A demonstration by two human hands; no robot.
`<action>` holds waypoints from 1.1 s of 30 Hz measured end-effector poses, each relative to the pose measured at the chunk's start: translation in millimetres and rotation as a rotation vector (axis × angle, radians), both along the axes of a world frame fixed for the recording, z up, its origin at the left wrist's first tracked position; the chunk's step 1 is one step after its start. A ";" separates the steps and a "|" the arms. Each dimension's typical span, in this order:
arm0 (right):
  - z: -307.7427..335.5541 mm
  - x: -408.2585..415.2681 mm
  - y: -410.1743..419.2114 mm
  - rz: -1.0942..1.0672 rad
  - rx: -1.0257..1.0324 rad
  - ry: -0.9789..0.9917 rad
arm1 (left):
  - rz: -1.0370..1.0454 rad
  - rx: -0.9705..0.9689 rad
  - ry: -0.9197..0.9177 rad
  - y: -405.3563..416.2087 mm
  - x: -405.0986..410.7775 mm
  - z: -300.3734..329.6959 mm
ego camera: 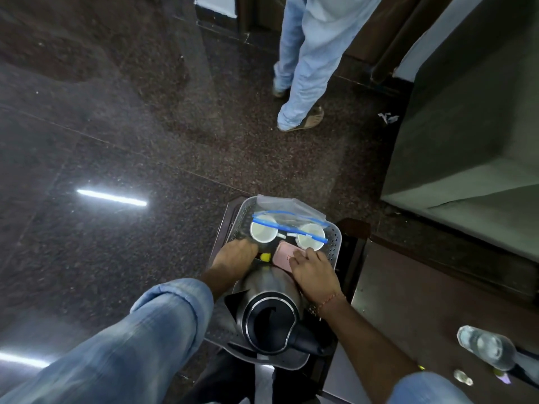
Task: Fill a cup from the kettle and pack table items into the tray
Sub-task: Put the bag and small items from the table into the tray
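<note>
**Both hands down in the tray, kettle parked at the near end**

So the perforated grey tray [335, 237] sits on a small dark stand, with dark polished floor to the left and a table edge on the right. The steel kettle [269, 313] stands in the near end of the tray, black lid up, handle pointing near-right.

Left hand [234, 255] reaches in from the near left, sleeve rolled at the forearm, palm down, fingers curled and pointing away. It's pressed in at the tray's left side, right next to the left white cup [262, 230]. Can't tell if it's actually gripping anything, since the fingertips are hidden.

Right hand [313, 275] comes in from the near right, a thread band at the wrist. It's loosely open, fingers spread, fingertips lying on a pink flat thing [284, 255] that sits between the kettle and the cups. Touching, not clamped around it.

A second white cup [310, 236] is at the far right, and a clear zip bag [287, 211] with a blue seal lies over both cups. A small yellow piece [264, 257] sits between the hands.

A clear water bottle [485, 346] lies on the table, well apart to the right. Somebody's jeans-clad legs [306, 62] stand on the far floor.
</note>
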State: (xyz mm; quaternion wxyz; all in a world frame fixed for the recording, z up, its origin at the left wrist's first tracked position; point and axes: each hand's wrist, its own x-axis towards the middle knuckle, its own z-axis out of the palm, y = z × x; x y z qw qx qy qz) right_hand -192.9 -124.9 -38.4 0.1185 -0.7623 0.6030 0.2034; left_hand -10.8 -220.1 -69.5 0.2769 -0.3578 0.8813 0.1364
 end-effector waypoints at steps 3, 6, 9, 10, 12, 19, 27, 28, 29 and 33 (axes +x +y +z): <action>3.3 -5.4 2.2 -0.125 0.091 -0.103 | 0.003 -0.001 0.021 -4.4 1.6 12.2; 16.9 -15.4 8.4 -0.268 0.083 -0.238 | -0.037 -0.025 0.016 -12.3 4.4 26.3; 36.5 -26.6 23.4 -0.337 0.054 -0.301 | -0.087 -0.074 0.010 -22.8 6.2 43.9; 43.4 -30.5 29.8 -0.368 0.043 -0.302 | -0.100 -0.093 0.015 -25.8 4.8 50.9; 57.3 -39.9 43.2 -0.444 0.015 -0.302 | -0.107 -0.126 0.039 -31.3 -2.3 65.5; 106.4 -74.0 99.0 -0.695 -0.060 -0.312 | -0.209 -0.234 0.184 -29.6 -56.4 116.4; 142.9 -116.5 202.9 -0.844 -0.139 -0.267 | -0.356 -0.187 0.281 44.0 -144.9 164.0; 145.6 -122.6 220.1 -0.866 -0.153 -0.265 | -0.390 -0.171 0.292 58.2 -155.5 166.5; 148.2 -128.9 238.3 -0.886 -0.163 -0.262 | -0.421 -0.153 0.300 73.6 -166.2 168.5; 150.8 -150.8 323.0 -0.959 -0.208 -0.253 | -0.506 -0.094 0.345 149.8 -209.0 170.0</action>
